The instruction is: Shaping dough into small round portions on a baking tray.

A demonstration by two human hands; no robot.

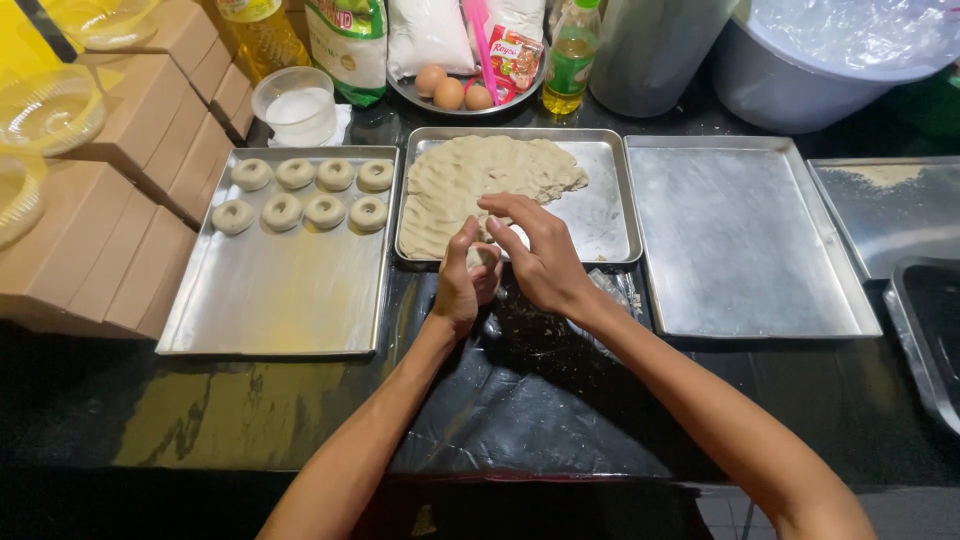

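Left hand (462, 285): curled around a small dough piece (484, 258), at the middle tray's (610, 215) front edge.
Right hand (540, 255): fingertips pinching that same piece.
Dough slab (480, 180): spread across the middle tray.
Left tray (280, 300): eight dough rings (300, 195).

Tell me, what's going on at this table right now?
A person is working a small piece of dough between both hands: the left hand cups it from below and the right hand pinches it from above. Just behind lies a flattened mass of dough in the middle tray. Eight dough rings sit in two rows on the left tray. The right tray holds nothing.
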